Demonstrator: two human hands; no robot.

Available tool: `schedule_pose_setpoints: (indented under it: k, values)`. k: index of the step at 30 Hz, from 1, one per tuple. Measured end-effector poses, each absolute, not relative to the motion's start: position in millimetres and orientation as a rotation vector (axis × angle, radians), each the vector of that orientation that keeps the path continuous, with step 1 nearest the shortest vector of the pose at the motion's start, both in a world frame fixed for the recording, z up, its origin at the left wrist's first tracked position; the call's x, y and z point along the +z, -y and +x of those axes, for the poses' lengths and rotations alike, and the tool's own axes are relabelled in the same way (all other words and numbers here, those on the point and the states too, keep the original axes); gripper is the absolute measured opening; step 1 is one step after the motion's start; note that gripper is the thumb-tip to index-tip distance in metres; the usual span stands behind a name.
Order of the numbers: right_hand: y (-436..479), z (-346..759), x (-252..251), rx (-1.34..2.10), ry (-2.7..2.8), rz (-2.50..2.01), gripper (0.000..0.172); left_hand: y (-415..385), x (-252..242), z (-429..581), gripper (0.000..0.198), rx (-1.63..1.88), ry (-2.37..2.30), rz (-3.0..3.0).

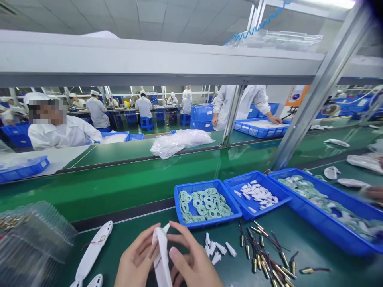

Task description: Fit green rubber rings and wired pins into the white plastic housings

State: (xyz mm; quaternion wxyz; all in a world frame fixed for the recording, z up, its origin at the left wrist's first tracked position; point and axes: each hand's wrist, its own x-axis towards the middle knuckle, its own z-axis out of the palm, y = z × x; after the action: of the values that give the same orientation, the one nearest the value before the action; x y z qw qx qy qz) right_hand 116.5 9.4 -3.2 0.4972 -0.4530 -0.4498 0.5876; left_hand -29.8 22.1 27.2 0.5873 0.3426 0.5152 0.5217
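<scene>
Left hand (pixel 136 257) and right hand (pixel 194 257) both closed narrowly around one long white plastic shell (pixel 161 259), no wide opening on either side. Shell upright between the palms at bottom centre, slightly tilted, narrow end upward: a grip apparently suited to close handling rather than carrying. Thin dark wire (pixel 153 251) showing along the shell's near side, its full run hidden by the fingers. Directly ahead, three blue trays within easy reach, seemingly arranged for quick picking: one blue tray (pixel 191 184) of pale green rings, one blue tray (pixel 257 174) of small white plastic pieces, and one long blue tray (pixel 299 171) of mixed pale parts. Loose on the green work surface (pixel 299 239), small white pieces (pixel 220 249) and brass-tipped wired parts (pixel 263 259) just beyond the right hand, laid out in the open, probably for direct access. To the left, a second white shell (pixel 92 251) lying flat beside a stack of clear plastic trays (pixel 30 239). At the right edge, another person's hand (pixel 372 194) near the long tray. Beyond the green belt (pixel 119 195), people in white coats and caps at benches, with blue crates (pixel 202 117) and blue stools (pixel 146 123) under a panelled ceiling (pixel 119 20).
</scene>
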Motion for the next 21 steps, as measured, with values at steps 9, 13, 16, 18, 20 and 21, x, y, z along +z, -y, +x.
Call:
schedule_pose_setpoints:
  k: [9,13,16,18,20,21]
  values:
    - [-14,134,12,1.242,0.938,-1.104,0.066,-60,66,-15,0.044,1.029,-0.992,0.835]
    - [-15,138,13,1.212,0.954,-1.078,0.066,-90,73,-12,0.055,1.02,-1.081,0.967]
    - [-17,138,15,1.231,0.951,-1.069,0.069,-128,75,-18,0.039,1.037,-1.214,1.102]
    - [-18,138,16,1.253,0.931,-1.09,0.071,-159,75,-27,0.031,1.034,-1.345,1.188]
    - [-19,138,17,1.246,0.917,-1.113,0.07,-192,73,-39,0.031,0.991,-1.507,1.259]
    - [-20,138,17,1.233,0.92,-1.119,0.068,-207,71,-45,0.032,0.958,-1.6,1.289]
